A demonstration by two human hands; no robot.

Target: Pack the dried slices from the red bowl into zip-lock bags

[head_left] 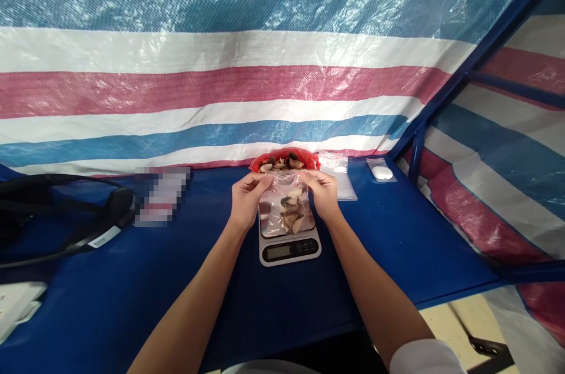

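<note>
The fingers of the left hand (246, 200) pinch one upper corner of a clear, flat plastic bag (274, 203), and the fingers of the right hand (325, 194) pinch the opposite upper corner, thumbs on the near side. Brown-and-cream irregular dried pieces (292, 220) lie gathered in its lower part. The bag hangs over the plate of a white rectangular kitchen scale (289, 260); whether its bottom edge touches the plate I cannot tell. A grey display and round buttons sit on the scale's black front panel (291, 249).

Just beyond the hands, a red plastic bag (316, 161) stands open with more brown-and-cream pieces (267, 166) inside. Beside it on the right lie clear, flat plastic packets (348, 184), and farther right a white, rounded object (382, 173) in a small clear bag. All rest on a blue counter (185, 286).

Well to the left are a pixelated, unreadable item (162, 197), a black strap-like item (126, 203) with a white label, and a white plastic block (18, 306). Behind hangs a blue, white and red striped woven sheet (220, 92).
</note>
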